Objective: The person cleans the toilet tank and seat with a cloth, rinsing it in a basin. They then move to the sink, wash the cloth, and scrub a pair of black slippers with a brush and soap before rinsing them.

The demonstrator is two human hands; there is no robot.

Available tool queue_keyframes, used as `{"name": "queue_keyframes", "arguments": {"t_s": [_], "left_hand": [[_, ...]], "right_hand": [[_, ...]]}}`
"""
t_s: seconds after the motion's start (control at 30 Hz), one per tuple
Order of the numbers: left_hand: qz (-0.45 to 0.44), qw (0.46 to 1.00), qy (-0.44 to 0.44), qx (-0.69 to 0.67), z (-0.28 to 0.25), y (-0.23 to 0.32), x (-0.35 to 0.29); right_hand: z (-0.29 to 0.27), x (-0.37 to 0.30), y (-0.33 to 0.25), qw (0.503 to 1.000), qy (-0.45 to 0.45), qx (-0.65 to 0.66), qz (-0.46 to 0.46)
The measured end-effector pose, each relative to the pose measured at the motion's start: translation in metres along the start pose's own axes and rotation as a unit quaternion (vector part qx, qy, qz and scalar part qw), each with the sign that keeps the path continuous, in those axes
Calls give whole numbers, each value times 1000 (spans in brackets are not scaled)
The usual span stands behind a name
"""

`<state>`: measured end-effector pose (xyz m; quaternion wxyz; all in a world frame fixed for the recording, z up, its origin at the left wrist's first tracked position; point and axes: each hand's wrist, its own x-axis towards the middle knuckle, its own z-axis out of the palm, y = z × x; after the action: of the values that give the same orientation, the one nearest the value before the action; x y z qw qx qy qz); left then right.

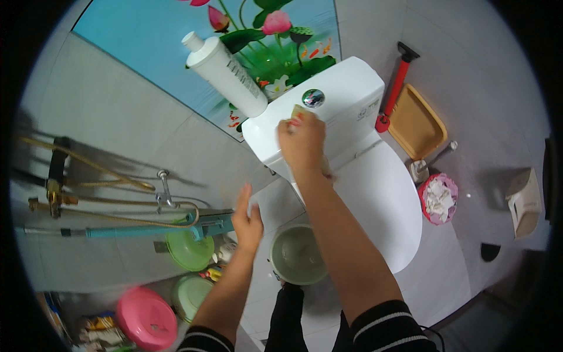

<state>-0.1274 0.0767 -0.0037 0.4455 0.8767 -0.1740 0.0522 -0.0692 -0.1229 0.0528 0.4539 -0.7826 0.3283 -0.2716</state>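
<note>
My right hand (302, 144) is closed around a crumpled, pale yellowish cloth (299, 111) with reddish marks, pressed on the white toilet tank (347, 79). Beside the cloth is the round chrome flush button (313, 98). Another bit of the cloth hangs below my wrist, over the tank's front edge. My left hand (248, 223) is held in the air to the left of the toilet, fingers stretched out and nothing in it. At the tank's left end stands a tall white bottle (229, 76). The toilet lid (381, 205) is down.
A pale green bucket (298, 258) stands on the floor by my feet. Left are a shower hose (111, 202), green basins (190, 249) and a pink basin (146, 320). Right are a red-handled plunger-like tool (399, 85), a tan basin (417, 123) and a pink wastebasket (423, 205) of tissues.
</note>
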Motion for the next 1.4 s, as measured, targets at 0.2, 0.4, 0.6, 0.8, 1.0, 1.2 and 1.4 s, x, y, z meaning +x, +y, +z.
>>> {"name": "queue_keyframes", "arguments": {"t_s": [0.2, 0.4, 0.6, 0.8, 1.0, 1.2, 1.4], "left_hand": [[-177, 984, -25, 1, 0, -17, -179], [-518, 811, 68, -263, -7, -36, -216], [-565, 626, -25, -537, 15, -88, -259], [-453, 886, -80, 60, 21, -186, -335], [-372, 901, -167, 150, 52, -293, -322], [-333, 791, -476, 190, 116, -354, -353], [-187, 837, -455, 239, 215, -442, -372]], "right_hand": [[42, -60, -6, 929, -179, -219, -240], [7, -157, 61, 833, -529, 160, -26], [-22, -306, 204, 767, -509, 322, 223], [-33, -331, 278, 835, -435, 19, 336], [37, -353, 374, 911, -302, -93, 264], [99, -375, 449, 799, -475, -299, 216], [183, -443, 602, 767, -514, -383, 32]]}}
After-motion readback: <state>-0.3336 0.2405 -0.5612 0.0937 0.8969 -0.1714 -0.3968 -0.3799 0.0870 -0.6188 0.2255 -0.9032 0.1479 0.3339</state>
